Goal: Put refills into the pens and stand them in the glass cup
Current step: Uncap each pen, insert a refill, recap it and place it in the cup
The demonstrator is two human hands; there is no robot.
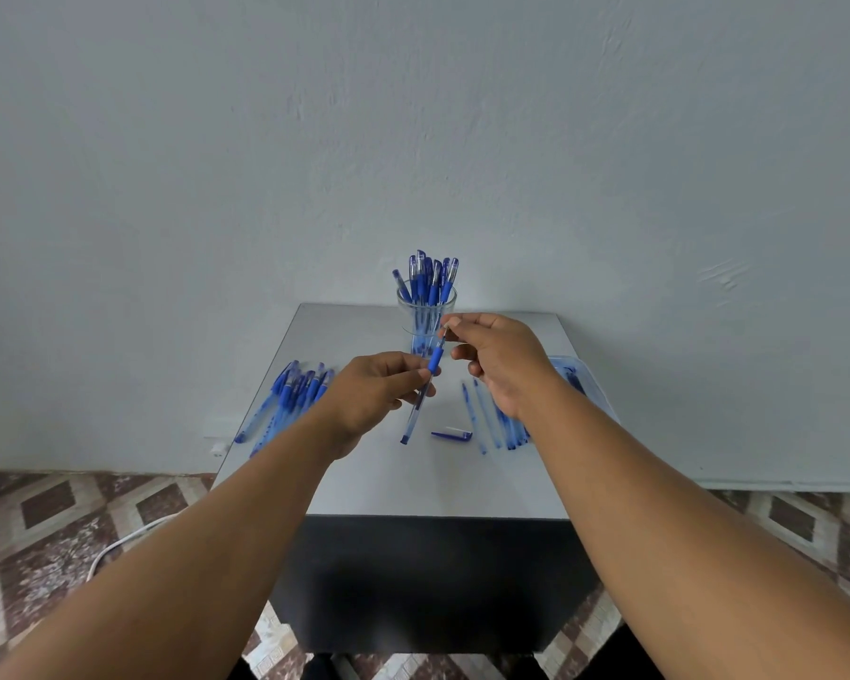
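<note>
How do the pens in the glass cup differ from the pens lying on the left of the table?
The pens in the cup stand upright, while the left pile lies flat on the table. The cup pens are held together by the glass cup; the left pile is spread loosely, fanning out. Both groups are blue with clear barrels.

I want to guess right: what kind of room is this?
Probably a plain room at home, not a workshop: a small table against a bare painted wall, and a patterned tile floor.

Blue pen (420,391) tilted, held above table; glass cup (426,316) pen-filled.
</note>
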